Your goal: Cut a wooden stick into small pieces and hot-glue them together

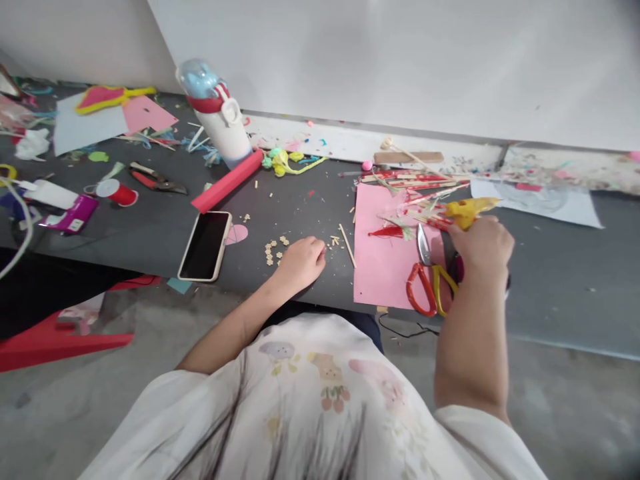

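My left hand (301,261) rests curled on the dark mat, fingers closed beside several tiny wooden pieces (275,249) and a thin wooden stick (347,245). My right hand (481,245) is closed around a yellow glue gun (465,212) with a dark grip, held over a pink paper sheet (380,257). Red-and-yellow-handled scissors (429,280) lie on that sheet just left of my right hand. Coloured sticks and scraps (415,193) are piled at the sheet's far edge.
A phone (205,245) lies face up left of my left hand, by a red foam roll (227,181) and a white bottle with a blue lid (220,117). Red pliers (157,179), a red tape roll (117,192) and paper sheets lie far left. A wall stands behind.
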Demonstrator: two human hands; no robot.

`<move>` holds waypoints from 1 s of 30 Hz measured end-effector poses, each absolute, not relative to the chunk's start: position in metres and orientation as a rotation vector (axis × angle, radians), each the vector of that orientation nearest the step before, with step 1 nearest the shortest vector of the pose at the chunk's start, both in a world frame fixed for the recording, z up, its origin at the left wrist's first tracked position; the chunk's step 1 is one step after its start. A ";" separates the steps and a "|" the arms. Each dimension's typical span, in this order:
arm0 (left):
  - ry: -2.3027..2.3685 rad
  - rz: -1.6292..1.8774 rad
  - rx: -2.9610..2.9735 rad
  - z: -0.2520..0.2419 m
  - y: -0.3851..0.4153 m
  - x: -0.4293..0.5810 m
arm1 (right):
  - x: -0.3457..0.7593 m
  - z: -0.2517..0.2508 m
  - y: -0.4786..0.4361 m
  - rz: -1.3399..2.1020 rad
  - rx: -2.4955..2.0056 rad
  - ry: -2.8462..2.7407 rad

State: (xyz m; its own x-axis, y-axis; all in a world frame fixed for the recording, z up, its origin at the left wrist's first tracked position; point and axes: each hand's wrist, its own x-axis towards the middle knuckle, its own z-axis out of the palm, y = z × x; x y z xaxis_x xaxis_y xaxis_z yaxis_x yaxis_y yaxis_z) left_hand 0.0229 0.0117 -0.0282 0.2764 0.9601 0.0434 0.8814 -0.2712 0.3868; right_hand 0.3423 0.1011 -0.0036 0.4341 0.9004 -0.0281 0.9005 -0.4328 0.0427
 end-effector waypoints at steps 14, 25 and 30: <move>1.554 0.532 2.097 -0.023 -0.003 0.008 | 0.341 -0.013 0.060 0.109 2.298 2.410; 1.540 0.729 1.772 -0.024 -0.005 0.001 | 0.345 -0.036 0.053 0.082 2.230 2.617; 1.511 0.748 1.709 -0.023 -0.004 0.003 | 0.355 -0.030 0.056 0.042 2.518 2.664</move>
